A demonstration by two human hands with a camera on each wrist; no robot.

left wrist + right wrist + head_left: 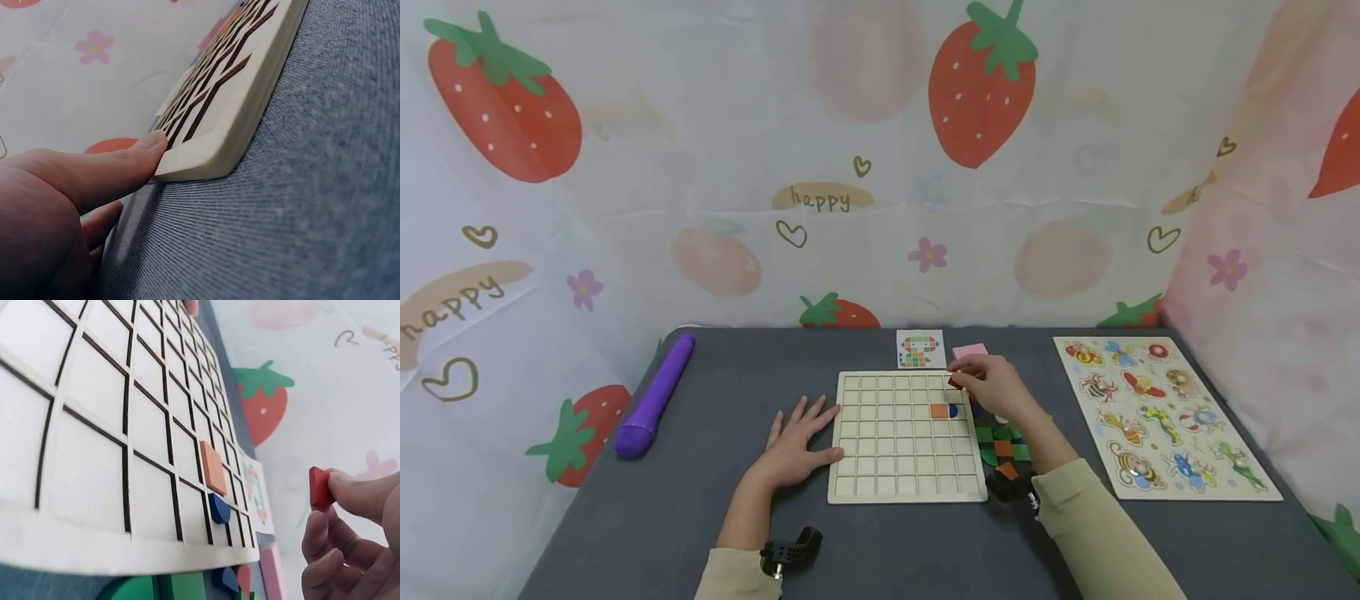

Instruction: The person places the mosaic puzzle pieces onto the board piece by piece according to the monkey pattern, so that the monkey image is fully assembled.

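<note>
A wooden grid board lies flat on the table. Seated side by side in its cells near the right edge are an orange square tile and a blue rounded tile. My left hand rests beside the board with fingers spread, its thumb touching the board's left edge. Above the board's upper right corner, my right hand pinches a small red tile between thumb and fingers. The tile's full outline is partly hidden by the fingers.
Loose green and orange tiles lie right of the board, partly under my right arm. Behind it are a pattern card and a pink block. A purple microphone lies left, an insect picture board right.
</note>
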